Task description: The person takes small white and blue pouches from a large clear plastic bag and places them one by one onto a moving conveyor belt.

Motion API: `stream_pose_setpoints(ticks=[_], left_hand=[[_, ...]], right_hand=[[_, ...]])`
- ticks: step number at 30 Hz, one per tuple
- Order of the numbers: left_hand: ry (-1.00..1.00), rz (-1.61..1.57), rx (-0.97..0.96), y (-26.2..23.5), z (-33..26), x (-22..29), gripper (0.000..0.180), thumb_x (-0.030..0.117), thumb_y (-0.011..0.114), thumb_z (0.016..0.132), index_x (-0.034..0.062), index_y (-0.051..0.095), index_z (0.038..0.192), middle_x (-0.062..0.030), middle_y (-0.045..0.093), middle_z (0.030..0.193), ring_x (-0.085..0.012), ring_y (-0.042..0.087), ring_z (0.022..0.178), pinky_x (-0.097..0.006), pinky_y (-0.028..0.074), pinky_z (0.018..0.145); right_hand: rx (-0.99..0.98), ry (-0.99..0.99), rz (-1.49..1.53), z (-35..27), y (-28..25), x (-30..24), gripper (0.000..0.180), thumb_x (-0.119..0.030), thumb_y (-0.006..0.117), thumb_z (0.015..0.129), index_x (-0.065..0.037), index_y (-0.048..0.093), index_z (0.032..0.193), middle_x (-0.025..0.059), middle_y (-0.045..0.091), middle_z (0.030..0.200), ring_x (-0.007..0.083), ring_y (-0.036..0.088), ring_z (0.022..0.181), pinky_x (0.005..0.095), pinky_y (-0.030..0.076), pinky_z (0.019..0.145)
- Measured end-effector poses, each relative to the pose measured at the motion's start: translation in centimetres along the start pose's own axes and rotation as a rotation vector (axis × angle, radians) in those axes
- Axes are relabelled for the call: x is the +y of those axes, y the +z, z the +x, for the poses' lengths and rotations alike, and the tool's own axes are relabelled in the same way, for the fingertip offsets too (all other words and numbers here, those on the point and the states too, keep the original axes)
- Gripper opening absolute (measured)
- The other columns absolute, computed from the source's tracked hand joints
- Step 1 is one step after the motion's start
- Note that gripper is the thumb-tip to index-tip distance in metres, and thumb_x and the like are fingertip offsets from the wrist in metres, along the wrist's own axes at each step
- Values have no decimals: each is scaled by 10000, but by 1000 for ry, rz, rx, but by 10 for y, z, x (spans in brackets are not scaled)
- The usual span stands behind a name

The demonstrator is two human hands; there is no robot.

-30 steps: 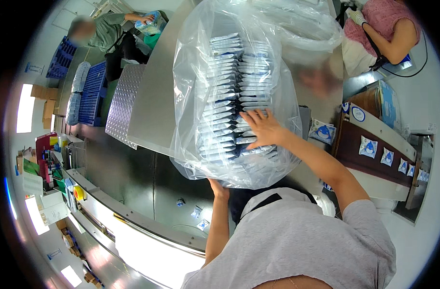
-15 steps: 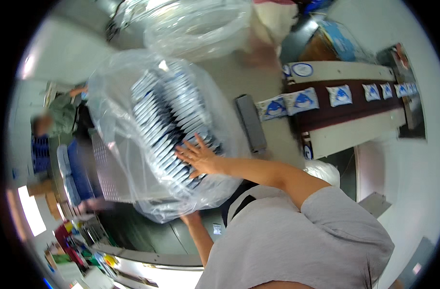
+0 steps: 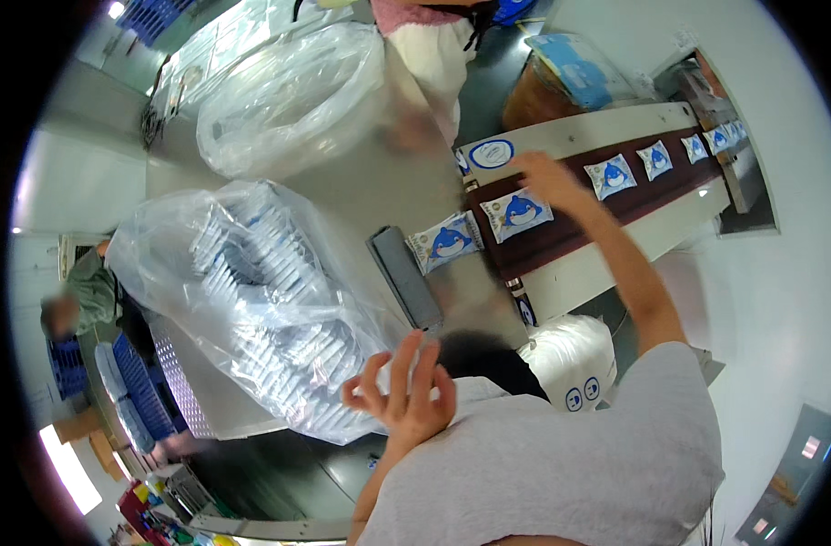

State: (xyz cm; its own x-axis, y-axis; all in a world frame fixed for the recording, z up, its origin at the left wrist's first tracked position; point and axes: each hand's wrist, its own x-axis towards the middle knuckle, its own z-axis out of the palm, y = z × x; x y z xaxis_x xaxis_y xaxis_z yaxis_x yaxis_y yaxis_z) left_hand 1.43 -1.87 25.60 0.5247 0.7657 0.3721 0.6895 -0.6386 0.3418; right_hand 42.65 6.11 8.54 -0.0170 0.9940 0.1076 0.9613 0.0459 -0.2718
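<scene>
Grey counter (image 3: pixel 361 196) carries clear bag (image 3: pixel 251 309) of packets. Left hand (image 3: pixel 404 391) open, empty, just beside bag. Right hand (image 3: pixel 544 173) open over sachet (image 3: pixel 517 213) on belt (image 3: pixel 606 205).

Bag of packets (image 3: pixel 261 309): on table (image 3: pixel 361 196), left. Second bag (image 3: pixel 288 100): behind it. Conveyor belt (image 3: pixel 615 205): right of table, pouches (image 3: pixel 520 214) in a row on it. Tray (image 3: pixel 406 278): between bag and belt.

I see my torso in a plain light grey short-sleeved T-shirt (image 3: pixel 570 455); the sleeve ends well up the arm from the fingers of my right hand (image 3: pixel 547 177). Both forearms and my left hand (image 3: pixel 406 391) are bare: no gloves, rings or watch.
</scene>
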Motion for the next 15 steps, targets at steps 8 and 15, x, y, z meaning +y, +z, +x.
stream_pose_setpoints(ticks=[8,15], left_hand=[[-256,323,-704,-55,-74,-103,244,242,633,806,81,615,623,-53,633,841,-238,544,1043,-596,149,1071],[-1166,709,-377,-122,-163,-127,256,146,545,859,40,589,631,-135,536,558,-331,547,637,-406,465,708]], right_hand=[[-736,57,-423,-28,-51,130,498,-216,775,611,-118,597,1067,79,586,1113,270,523,1086,498,444,813],[-731,-409,432,63,-9,-22,447,-328,712,689,16,615,958,160,512,1110,307,481,1076,363,389,903]])
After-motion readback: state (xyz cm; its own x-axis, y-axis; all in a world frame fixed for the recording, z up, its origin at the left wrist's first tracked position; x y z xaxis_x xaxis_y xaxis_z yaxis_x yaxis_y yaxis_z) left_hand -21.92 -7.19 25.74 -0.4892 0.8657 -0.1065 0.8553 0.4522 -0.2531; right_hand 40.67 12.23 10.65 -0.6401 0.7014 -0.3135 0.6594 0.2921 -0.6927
